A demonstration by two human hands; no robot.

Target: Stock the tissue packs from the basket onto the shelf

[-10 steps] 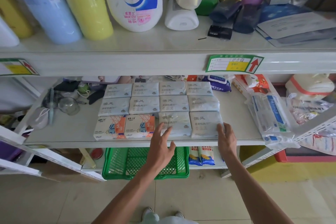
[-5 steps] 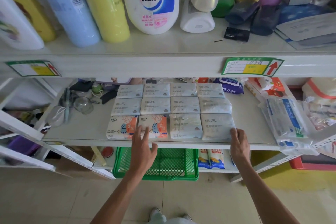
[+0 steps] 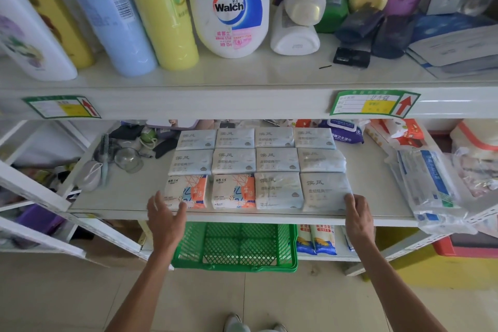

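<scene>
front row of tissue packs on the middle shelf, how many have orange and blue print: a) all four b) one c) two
c: only the two orange-and-blue printed white tissue packs at the left carry it; the two pale blue-grey tissue packs beside them do not.

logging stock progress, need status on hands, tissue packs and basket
Left hand open at the front-left orange pack. Right hand open, fingers on the front-right pale blue pack. Green basket looks empty. Nothing in the way.
</scene>
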